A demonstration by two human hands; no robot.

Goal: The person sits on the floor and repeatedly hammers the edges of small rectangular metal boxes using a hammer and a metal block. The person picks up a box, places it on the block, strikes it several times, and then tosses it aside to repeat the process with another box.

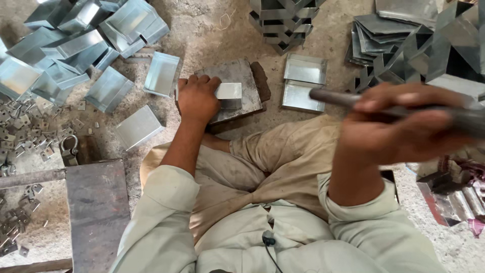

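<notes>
Hands apart: left (198, 97) pressing shiny folded tin piece (229, 94), right (404, 124) gripping blurred rod (333, 97).

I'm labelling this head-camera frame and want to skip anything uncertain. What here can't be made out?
- Head view: the dark metal rod in the right hand is motion-blurred; its far end is cut off by the right edge.
- The small folded sheet-metal piece on the flat grey steel block is partly covered by the left hand.
- The small metal brackets on the floor are too small to tell apart.
- The pile of folded sheet-metal boxes runs past the top edge.
</notes>
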